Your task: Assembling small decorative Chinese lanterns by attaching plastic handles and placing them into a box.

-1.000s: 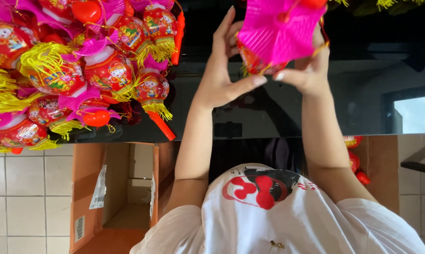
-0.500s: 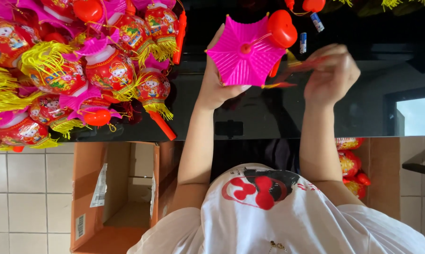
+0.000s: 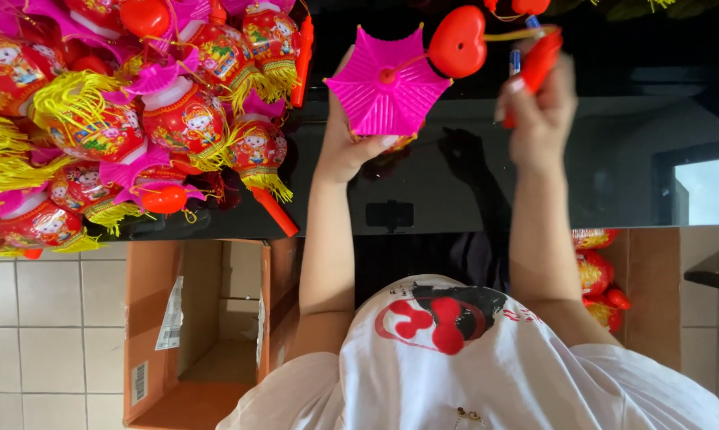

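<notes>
My left hand (image 3: 345, 150) grips a small lantern from below; its bright pink, umbrella-shaped top (image 3: 385, 86) faces me. A red plastic heart (image 3: 457, 41) hangs beside the top on a yellow cord. That cord runs to a red stick handle (image 3: 539, 65), on which my right hand (image 3: 538, 119) is closed, to the right of the lantern. Both hands are raised over a glossy black tabletop (image 3: 614, 171).
A heap of red and pink lanterns with yellow tassels (image 3: 128, 119) covers the table's left side. An open cardboard box (image 3: 148, 326) stands on the tiled floor at lower left. Another box at the right holds more red lanterns (image 3: 594, 275).
My right hand has let go of the lantern's pink top and moved right, now holding the red stick handle. The lantern now sits in my left hand alone, with the heart swung out.
</notes>
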